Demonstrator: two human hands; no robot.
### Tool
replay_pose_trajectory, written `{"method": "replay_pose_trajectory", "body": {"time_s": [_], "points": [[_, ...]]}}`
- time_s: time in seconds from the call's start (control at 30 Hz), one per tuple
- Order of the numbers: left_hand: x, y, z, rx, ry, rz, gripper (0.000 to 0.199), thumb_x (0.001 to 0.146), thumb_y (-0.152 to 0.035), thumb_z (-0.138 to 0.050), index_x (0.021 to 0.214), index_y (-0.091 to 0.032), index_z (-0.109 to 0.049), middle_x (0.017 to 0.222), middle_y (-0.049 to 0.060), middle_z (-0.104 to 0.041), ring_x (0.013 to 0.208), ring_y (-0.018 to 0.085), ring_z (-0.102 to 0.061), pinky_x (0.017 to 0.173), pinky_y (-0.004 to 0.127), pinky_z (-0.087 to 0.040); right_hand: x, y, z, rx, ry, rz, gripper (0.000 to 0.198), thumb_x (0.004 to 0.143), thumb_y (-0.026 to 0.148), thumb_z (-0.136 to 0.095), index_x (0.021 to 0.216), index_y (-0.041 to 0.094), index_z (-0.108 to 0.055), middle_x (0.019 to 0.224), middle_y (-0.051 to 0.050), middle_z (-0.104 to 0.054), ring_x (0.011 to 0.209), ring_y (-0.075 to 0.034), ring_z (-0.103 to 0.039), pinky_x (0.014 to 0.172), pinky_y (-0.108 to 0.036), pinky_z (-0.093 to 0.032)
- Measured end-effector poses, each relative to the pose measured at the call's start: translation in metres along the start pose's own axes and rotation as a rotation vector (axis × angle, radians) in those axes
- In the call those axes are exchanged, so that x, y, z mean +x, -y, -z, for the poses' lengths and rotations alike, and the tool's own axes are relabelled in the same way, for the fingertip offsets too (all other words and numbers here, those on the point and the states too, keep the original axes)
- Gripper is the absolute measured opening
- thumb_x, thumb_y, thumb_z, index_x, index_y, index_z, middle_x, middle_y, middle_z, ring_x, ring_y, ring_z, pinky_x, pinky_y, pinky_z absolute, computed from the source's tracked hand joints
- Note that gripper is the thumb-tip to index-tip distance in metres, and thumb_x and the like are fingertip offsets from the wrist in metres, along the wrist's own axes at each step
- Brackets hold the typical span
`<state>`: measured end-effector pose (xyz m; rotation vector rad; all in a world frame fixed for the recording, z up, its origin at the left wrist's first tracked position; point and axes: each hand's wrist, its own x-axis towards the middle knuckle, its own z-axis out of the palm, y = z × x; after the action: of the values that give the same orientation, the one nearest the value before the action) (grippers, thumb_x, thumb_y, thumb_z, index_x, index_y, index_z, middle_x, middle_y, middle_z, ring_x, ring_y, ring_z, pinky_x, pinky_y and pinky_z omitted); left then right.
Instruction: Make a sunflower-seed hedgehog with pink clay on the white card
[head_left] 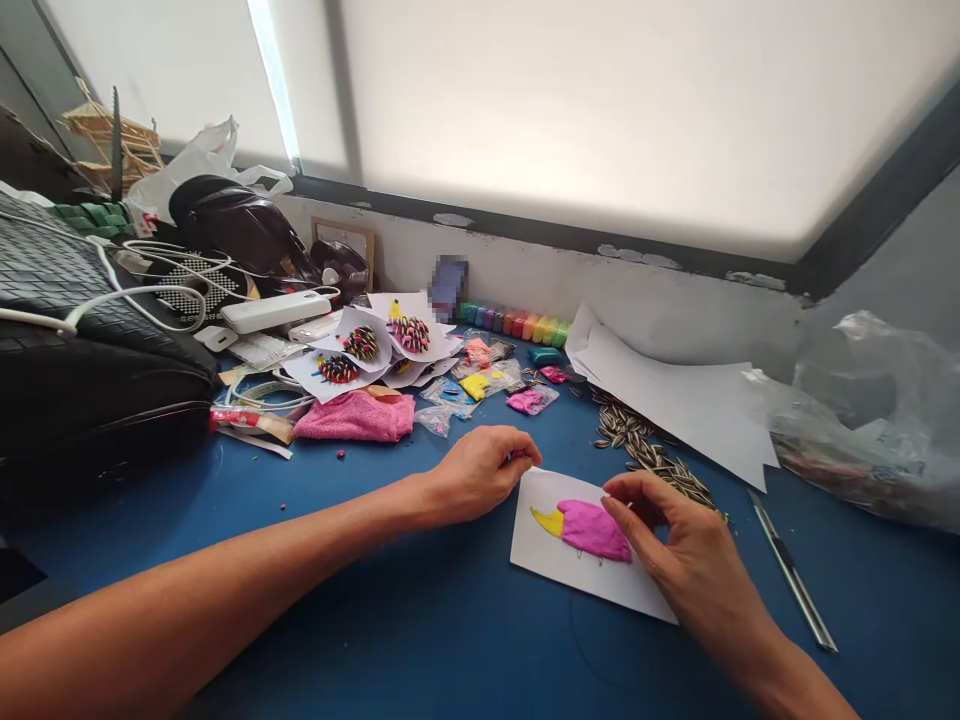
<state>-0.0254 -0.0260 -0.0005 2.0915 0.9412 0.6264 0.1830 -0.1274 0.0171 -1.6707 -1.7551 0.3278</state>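
Observation:
A white sheet of paper (536, 550) lies on the blue table in front of me. On it is a hedgehog-like shape of flattened modelling clay, with a pink clay body (592, 530) and a pointed yellow clay snout (550, 521). Small drawn legs show beneath the body. My left hand (480, 472) is closed, its fingertips pinched at the paper's upper left corner. Over the paper's right side, my right hand (679, 535) has thumb and forefinger drawn together at the pink clay's upper edge. Anything tiny between those fingertips is hidden.
Striped sunflower seeds (660, 455) lie heaped beyond the paper, beside blank sheets (675, 400). A utility knife (791, 570) rests at right. Bagged clay (476, 386), a pink cloth (356, 415) and finished seed hedgehogs (360, 342) stand farther back. A black bag (105, 350) occupies the left.

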Motion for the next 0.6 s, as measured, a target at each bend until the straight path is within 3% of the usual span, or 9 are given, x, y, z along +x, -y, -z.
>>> {"method": "replay_pose_trajectory", "body": {"time_s": [0.2,0.37,0.6], "points": [[0.016,-0.003,0.002,0.261,0.107,0.035,0.017,0.089,-0.032,-0.068,0.095,-0.017,-0.071,0.091,0.005,-0.07,0.086,0.021,-0.065,0.079,0.032,-0.051,0.001,-0.001,0.004,-0.016,-0.022,0.003,0.027,0.086,0.049,-0.059,0.077,0.025,-0.069,0.072,-0.001,-0.072,0.062,-0.017,-0.066,0.053,-0.027,-0.049],[0.024,-0.01,0.001,0.396,0.242,0.072,0.029,0.098,-0.036,-0.06,0.119,-0.016,-0.062,0.12,0.009,-0.063,0.103,0.022,-0.064,0.088,0.042,-0.056,0.0,-0.003,0.0,0.0,-0.027,0.001,0.026,0.085,0.047,-0.06,0.084,0.025,-0.074,0.082,-0.003,-0.077,0.069,-0.02,-0.07,0.056,-0.028,-0.053],[0.032,-0.01,0.003,0.451,0.315,0.072,0.03,0.098,-0.035,-0.06,0.122,-0.017,-0.061,0.124,0.01,-0.062,0.105,0.023,-0.064,0.09,0.043,-0.056,0.003,-0.006,-0.008,0.007,0.01,0.016,0.021,0.085,0.038,-0.059,0.089,0.027,-0.076,0.086,-0.003,-0.077,0.074,-0.02,-0.07,0.063,-0.03,-0.053]]}}
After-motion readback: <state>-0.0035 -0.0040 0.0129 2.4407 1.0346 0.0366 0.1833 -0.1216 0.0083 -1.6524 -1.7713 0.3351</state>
